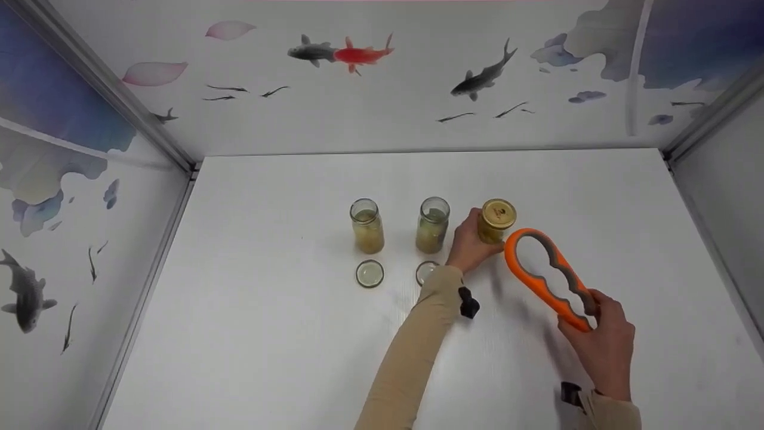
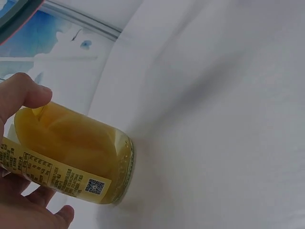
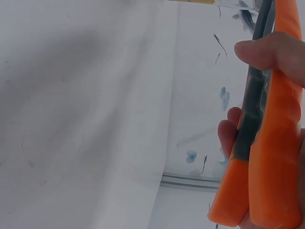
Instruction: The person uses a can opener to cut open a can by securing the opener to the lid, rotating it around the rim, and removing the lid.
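Observation:
My left hand (image 1: 473,243) grips a glass jar (image 1: 493,230) of yellowish contents with a gold lid (image 1: 499,213) on top. The left wrist view shows the jar (image 2: 76,148) with a printed label and QR code, thumb on one side and fingers on the other. In my right hand (image 1: 606,340) is an orange and grey jar opener (image 1: 540,286), held by its handle end with its wide loop beside the lidded jar. Seen from the right wrist, the thumb and fingers wrap the opener's two orange handles (image 3: 274,181).
Two lidless jars, one at left (image 1: 368,230) and one in the middle (image 1: 432,227), stand upright with contents inside. A loose lid (image 1: 370,273) lies before the left jar. Another lid (image 1: 424,272) is partly hidden by my left sleeve. Printed panels (image 1: 382,119) border the white table.

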The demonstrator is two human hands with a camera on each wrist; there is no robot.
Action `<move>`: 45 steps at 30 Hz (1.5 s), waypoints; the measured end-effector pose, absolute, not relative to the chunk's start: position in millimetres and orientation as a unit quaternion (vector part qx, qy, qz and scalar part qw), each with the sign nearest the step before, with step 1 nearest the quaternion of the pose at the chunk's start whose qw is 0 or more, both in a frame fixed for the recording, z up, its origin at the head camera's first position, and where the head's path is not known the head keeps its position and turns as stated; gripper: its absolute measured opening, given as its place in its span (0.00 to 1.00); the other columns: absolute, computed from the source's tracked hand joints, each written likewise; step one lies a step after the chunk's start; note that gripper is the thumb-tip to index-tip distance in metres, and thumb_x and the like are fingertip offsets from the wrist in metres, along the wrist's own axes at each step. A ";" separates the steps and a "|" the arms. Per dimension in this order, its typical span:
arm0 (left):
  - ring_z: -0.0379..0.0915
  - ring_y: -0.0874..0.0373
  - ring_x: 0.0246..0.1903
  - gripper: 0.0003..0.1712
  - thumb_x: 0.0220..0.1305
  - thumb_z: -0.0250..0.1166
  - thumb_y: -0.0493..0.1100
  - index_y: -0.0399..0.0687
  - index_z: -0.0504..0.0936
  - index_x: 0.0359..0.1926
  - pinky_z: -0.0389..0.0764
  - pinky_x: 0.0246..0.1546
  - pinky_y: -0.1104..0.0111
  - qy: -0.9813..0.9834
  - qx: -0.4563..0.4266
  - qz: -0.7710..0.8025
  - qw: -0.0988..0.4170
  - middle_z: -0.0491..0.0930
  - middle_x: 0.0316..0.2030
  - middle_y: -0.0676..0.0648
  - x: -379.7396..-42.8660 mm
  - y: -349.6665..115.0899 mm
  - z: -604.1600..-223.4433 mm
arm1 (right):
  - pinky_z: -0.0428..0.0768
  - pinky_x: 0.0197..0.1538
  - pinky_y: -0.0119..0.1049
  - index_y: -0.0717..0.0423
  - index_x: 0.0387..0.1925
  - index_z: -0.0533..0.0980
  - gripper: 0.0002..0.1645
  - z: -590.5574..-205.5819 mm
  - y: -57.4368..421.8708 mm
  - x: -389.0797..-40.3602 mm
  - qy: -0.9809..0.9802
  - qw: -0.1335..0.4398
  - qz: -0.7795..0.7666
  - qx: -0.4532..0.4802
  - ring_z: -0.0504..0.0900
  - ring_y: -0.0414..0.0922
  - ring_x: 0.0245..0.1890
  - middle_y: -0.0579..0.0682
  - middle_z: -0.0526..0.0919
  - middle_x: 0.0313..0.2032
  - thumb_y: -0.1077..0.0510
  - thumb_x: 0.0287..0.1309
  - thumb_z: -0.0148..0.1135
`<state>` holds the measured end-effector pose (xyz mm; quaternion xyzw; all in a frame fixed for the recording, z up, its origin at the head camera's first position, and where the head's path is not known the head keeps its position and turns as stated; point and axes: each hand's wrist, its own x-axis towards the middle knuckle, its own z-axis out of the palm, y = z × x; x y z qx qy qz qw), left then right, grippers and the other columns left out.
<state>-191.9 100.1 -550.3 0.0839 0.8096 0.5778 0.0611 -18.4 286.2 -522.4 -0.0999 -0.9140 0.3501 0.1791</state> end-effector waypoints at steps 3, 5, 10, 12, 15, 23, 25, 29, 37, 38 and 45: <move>0.70 0.64 0.54 0.35 0.43 0.76 0.32 0.49 0.70 0.53 0.68 0.56 0.72 0.804 0.081 0.586 0.061 0.77 0.52 0.52 -190.8 100.9 -550.3 | 0.67 0.40 0.43 0.72 0.53 0.72 0.32 -521.2 285.9 -18.8 -0.911 0.187 0.352 -0.107 0.73 0.56 0.36 0.63 0.76 0.37 0.73 0.40 0.69; 0.70 0.64 0.54 0.36 0.43 0.76 0.31 0.49 0.70 0.53 0.68 0.56 0.72 0.803 0.080 0.588 0.064 0.77 0.52 0.52 -189.9 100.7 -549.7 | 0.66 0.41 0.43 0.73 0.53 0.71 0.33 -520.7 285.6 -18.9 -0.909 0.191 0.354 -0.111 0.73 0.56 0.37 0.64 0.76 0.38 0.74 0.40 0.69; 0.71 0.64 0.53 0.35 0.42 0.76 0.30 0.51 0.71 0.51 0.69 0.56 0.71 0.806 0.088 0.581 0.074 0.77 0.52 0.53 -188.0 98.8 -547.5 | 0.66 0.42 0.44 0.73 0.54 0.71 0.33 -519.3 285.7 -19.7 -0.908 0.190 0.355 -0.119 0.73 0.57 0.38 0.64 0.76 0.38 0.73 0.41 0.69; 0.72 0.64 0.52 0.35 0.42 0.77 0.30 0.50 0.72 0.51 0.69 0.55 0.72 0.806 0.094 0.580 0.072 0.78 0.51 0.53 -187.3 98.4 -547.0 | 0.66 0.42 0.45 0.73 0.54 0.70 0.33 -518.2 286.2 -20.3 -0.908 0.185 0.355 -0.123 0.73 0.58 0.39 0.65 0.76 0.39 0.73 0.42 0.69; 0.72 0.65 0.50 0.35 0.41 0.77 0.30 0.50 0.74 0.51 0.70 0.53 0.73 0.804 0.102 0.582 0.071 0.79 0.49 0.54 -185.3 98.1 -546.1 | 0.67 0.42 0.47 0.73 0.55 0.70 0.33 -515.6 287.7 -21.0 -0.907 0.179 0.358 -0.129 0.72 0.59 0.39 0.65 0.75 0.39 0.73 0.42 0.67; 0.72 0.65 0.51 0.34 0.40 0.77 0.29 0.52 0.76 0.51 0.69 0.56 0.71 0.803 0.089 0.583 0.089 0.80 0.48 0.57 -175.6 94.8 -539.7 | 0.66 0.43 0.42 0.72 0.55 0.70 0.33 -508.3 288.6 -25.6 -0.905 0.192 0.360 -0.117 0.73 0.58 0.40 0.64 0.75 0.41 0.73 0.43 0.67; 0.72 0.66 0.50 0.34 0.40 0.77 0.30 0.51 0.76 0.51 0.69 0.56 0.71 0.806 0.096 0.577 0.089 0.79 0.48 0.57 -173.7 94.0 -538.6 | 0.65 0.44 0.41 0.72 0.55 0.70 0.33 -506.3 287.8 -27.7 -0.905 0.201 0.358 -0.107 0.72 0.57 0.40 0.64 0.76 0.40 0.73 0.43 0.68; 0.72 0.66 0.49 0.34 0.40 0.76 0.30 0.51 0.76 0.51 0.70 0.54 0.73 0.813 0.122 0.561 0.091 0.79 0.47 0.56 -169.1 92.9 -538.2 | 0.64 0.45 0.33 0.72 0.54 0.71 0.34 -503.2 284.6 -31.3 -0.904 0.213 0.361 -0.090 0.73 0.55 0.40 0.64 0.76 0.40 0.73 0.41 0.70; 0.71 0.67 0.50 0.36 0.41 0.76 0.29 0.51 0.75 0.53 0.68 0.55 0.74 0.809 0.150 0.560 0.097 0.79 0.49 0.56 -153.9 91.8 -540.3 | 0.63 0.44 0.32 0.71 0.54 0.72 0.36 -498.1 277.3 -37.3 -0.905 0.213 0.364 -0.054 0.72 0.52 0.39 0.63 0.77 0.39 0.73 0.38 0.74; 0.71 0.67 0.50 0.36 0.40 0.76 0.29 0.52 0.75 0.53 0.68 0.55 0.74 0.809 0.148 0.560 0.096 0.79 0.48 0.57 -151.8 91.8 -540.6 | 0.63 0.44 0.31 0.71 0.53 0.72 0.36 -497.2 276.6 -38.1 -0.906 0.212 0.363 -0.047 0.72 0.52 0.39 0.62 0.77 0.39 0.73 0.37 0.74; 0.72 0.67 0.47 0.36 0.38 0.76 0.27 0.45 0.78 0.54 0.69 0.53 0.75 0.780 0.123 0.604 0.108 0.81 0.46 0.54 -136.4 90.6 -540.3 | 0.65 0.42 0.35 0.72 0.51 0.73 0.37 -489.0 274.7 -43.4 -0.904 0.223 0.363 0.028 0.75 0.53 0.36 0.64 0.78 0.37 0.74 0.32 0.76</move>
